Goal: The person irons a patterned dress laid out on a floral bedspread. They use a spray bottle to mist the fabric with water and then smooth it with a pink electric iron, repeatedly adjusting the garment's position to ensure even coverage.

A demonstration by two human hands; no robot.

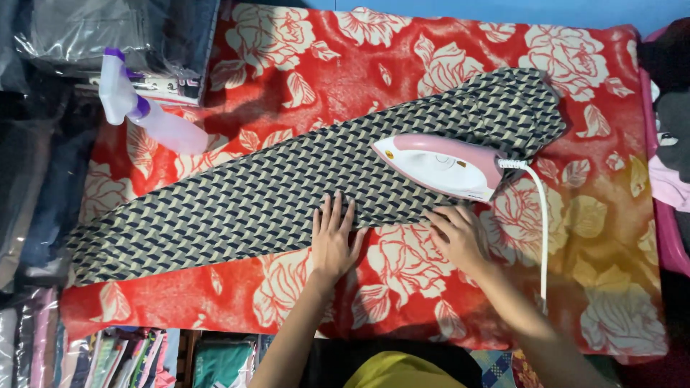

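A long patterned cloth (287,194) is spread slantwise across a red floral blanket (402,65) covering the worktop. The left hand (332,241) is laid flat on the cloth's near edge, fingers (329,214) stretched out and holding nothing. The right hand (458,233) is pressed at the same edge, fingers curled loosely; nothing is seen gripped. A pink and white iron (442,165) is rested on the cloth just beyond it, its white cord (543,230) trailing near. A spray bottle (147,115) lies far left. Clear-wrapped packages (86,32) are stacked at the far left corner.
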